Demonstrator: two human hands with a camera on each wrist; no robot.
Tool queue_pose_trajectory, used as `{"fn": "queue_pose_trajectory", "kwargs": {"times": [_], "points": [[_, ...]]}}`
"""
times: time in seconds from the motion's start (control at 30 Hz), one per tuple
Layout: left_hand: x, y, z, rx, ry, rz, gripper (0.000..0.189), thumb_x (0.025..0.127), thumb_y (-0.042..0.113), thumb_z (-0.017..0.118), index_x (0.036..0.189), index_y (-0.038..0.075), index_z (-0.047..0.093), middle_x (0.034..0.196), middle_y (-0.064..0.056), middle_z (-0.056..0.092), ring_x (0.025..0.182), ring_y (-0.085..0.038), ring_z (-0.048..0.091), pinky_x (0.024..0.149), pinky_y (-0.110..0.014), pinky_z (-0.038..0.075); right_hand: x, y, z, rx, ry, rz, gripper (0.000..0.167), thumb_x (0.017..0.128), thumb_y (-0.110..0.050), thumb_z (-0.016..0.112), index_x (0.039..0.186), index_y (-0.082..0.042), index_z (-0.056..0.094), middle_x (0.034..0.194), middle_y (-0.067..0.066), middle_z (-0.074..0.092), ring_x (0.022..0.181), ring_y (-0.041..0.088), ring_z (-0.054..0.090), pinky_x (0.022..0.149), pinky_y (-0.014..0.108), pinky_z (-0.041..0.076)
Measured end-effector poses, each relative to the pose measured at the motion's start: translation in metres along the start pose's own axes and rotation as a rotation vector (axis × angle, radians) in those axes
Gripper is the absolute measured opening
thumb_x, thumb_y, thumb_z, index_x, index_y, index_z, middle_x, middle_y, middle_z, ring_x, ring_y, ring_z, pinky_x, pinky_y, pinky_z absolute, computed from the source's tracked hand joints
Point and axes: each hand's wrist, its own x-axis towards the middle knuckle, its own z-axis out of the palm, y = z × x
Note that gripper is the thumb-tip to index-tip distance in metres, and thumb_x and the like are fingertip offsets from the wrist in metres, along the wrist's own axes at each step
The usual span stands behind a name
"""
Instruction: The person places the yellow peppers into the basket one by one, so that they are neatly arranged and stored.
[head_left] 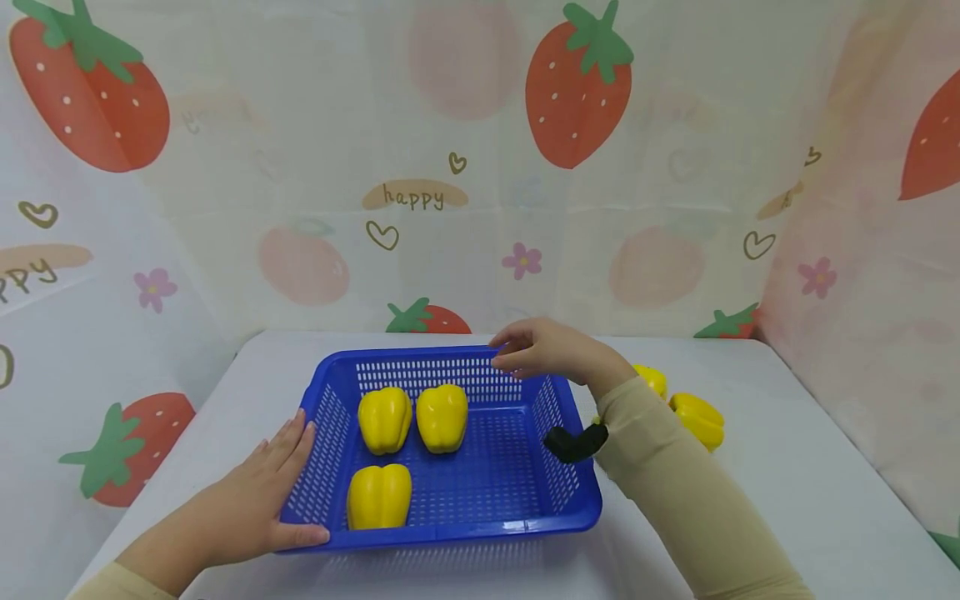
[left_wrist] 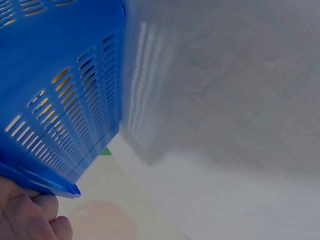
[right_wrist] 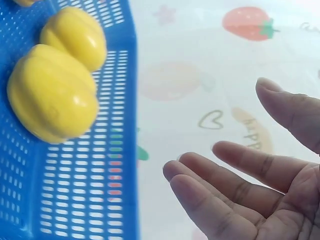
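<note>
Three yellow bell peppers stand in a blue plastic basket (head_left: 487, 467): two side by side toward the back, the left one (head_left: 385, 421) and the right one (head_left: 442, 419), and a third (head_left: 379, 497) at the front left. My left hand (head_left: 251, 492) rests on the basket's left rim, its thumb on the front rim. Over the back right rim hovers my right hand (head_left: 551, 346), fingers loosely bent and apart. The right wrist view shows that hand (right_wrist: 250, 190) holding nothing, beside the basket wall (right_wrist: 82, 185).
Right of the basket, partly behind my right sleeve, yellow bell peppers (head_left: 697, 419) lie on the white table (head_left: 780, 483). A dark object (head_left: 573, 442) sits against the sleeve, in front of the basket's right wall. A strawberry-printed cloth (head_left: 637, 175) surrounds the table.
</note>
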Motion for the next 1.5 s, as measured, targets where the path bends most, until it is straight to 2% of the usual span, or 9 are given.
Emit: {"fn": "queue_pose_trajectory", "kwargs": {"times": [0.17, 0.3, 0.5, 0.63, 0.9, 1.23, 1.37, 1.5], "points": [[0.0, 0.0, 0.0, -0.008, -0.003, -0.001, 0.121, 0.064, 0.08, 0.049, 0.145, 0.0, 0.011, 0.152, -0.019, 0.005, 0.137, -0.036, 0.011, 0.104, -0.059, 0.017, -0.013, -0.001, -0.011, -0.008, 0.007, -0.033, 0.039, 0.085, -0.024, 0.066, 0.12, -0.009, 0.056, 0.108, 0.009, 0.062, 0.092, 0.019, 0.064, 0.086, 0.037, 0.05], [0.0, 0.0, 0.001, -0.006, -0.006, -0.002, 0.121, 0.064, 0.081, 0.048, 0.145, 0.0, 0.011, 0.152, -0.019, 0.005, 0.138, -0.036, 0.011, 0.105, -0.058, 0.017, -0.023, 0.002, -0.02, -0.046, 0.012, -0.055, 0.042, 0.085, -0.026, 0.065, 0.122, -0.01, 0.055, 0.108, 0.01, 0.062, 0.092, 0.019, 0.064, 0.085, 0.034, 0.05], [0.0, 0.0, 0.0, -0.004, -0.008, 0.002, 0.12, 0.064, 0.08, 0.049, 0.145, -0.001, 0.01, 0.152, -0.02, 0.005, 0.137, -0.037, 0.012, 0.104, -0.059, 0.017, -0.04, 0.011, -0.032, -0.077, 0.031, -0.048, 0.043, 0.086, -0.028, 0.064, 0.124, -0.01, 0.053, 0.106, 0.007, 0.062, 0.099, 0.024, 0.061, 0.087, 0.034, 0.049], [0.0, 0.0, -0.001, 0.001, -0.004, 0.001, 0.12, 0.064, 0.081, 0.048, 0.145, -0.001, 0.011, 0.152, -0.02, 0.005, 0.137, -0.037, 0.012, 0.104, -0.059, 0.017, -0.049, 0.02, -0.039, -0.067, 0.044, -0.034, 0.044, 0.086, -0.028, 0.064, 0.124, -0.008, 0.052, 0.108, 0.01, 0.062, 0.102, 0.026, 0.059, 0.087, 0.034, 0.049], [0.0, -0.001, 0.001, 0.01, 0.003, -0.001, 0.121, 0.063, 0.081, 0.048, 0.145, -0.001, 0.012, 0.152, -0.019, 0.006, 0.137, -0.036, 0.013, 0.104, -0.058, 0.018, -0.066, 0.038, -0.053, -0.097, 0.083, 0.004, 0.045, 0.087, -0.03, 0.063, 0.124, -0.007, 0.053, 0.108, 0.008, 0.061, 0.101, 0.022, 0.059, 0.087, 0.034, 0.049], [-0.001, -0.001, 0.001, 0.011, 0.013, 0.007, 0.121, 0.063, 0.082, 0.046, 0.145, -0.001, 0.013, 0.152, -0.019, 0.006, 0.137, -0.037, 0.013, 0.104, -0.058, 0.018, -0.085, 0.062, -0.065, -0.104, 0.086, 0.037, 0.047, 0.087, -0.032, 0.061, 0.125, -0.005, 0.052, 0.111, 0.009, 0.061, 0.1, 0.021, 0.059, 0.089, 0.037, 0.048], [-0.001, 0.0, 0.0, 0.004, 0.004, -0.002, 0.121, 0.063, 0.081, 0.047, 0.145, -0.001, 0.012, 0.152, -0.019, 0.005, 0.137, -0.037, 0.013, 0.104, -0.058, 0.018, -0.092, 0.071, -0.067, -0.121, 0.089, 0.081, 0.049, 0.086, -0.034, 0.063, 0.125, -0.007, 0.052, 0.112, 0.007, 0.061, 0.101, 0.021, 0.058, 0.09, 0.038, 0.048], [-0.001, 0.0, -0.001, 0.002, 0.003, -0.002, 0.121, 0.064, 0.08, 0.048, 0.145, -0.001, 0.012, 0.152, -0.019, 0.005, 0.137, -0.037, 0.013, 0.104, -0.058, 0.018, -0.098, 0.08, -0.07, -0.127, 0.087, 0.127, 0.052, 0.085, -0.037, 0.062, 0.127, -0.008, 0.051, 0.113, 0.007, 0.06, 0.104, 0.026, 0.056, 0.088, 0.041, 0.048]]}}
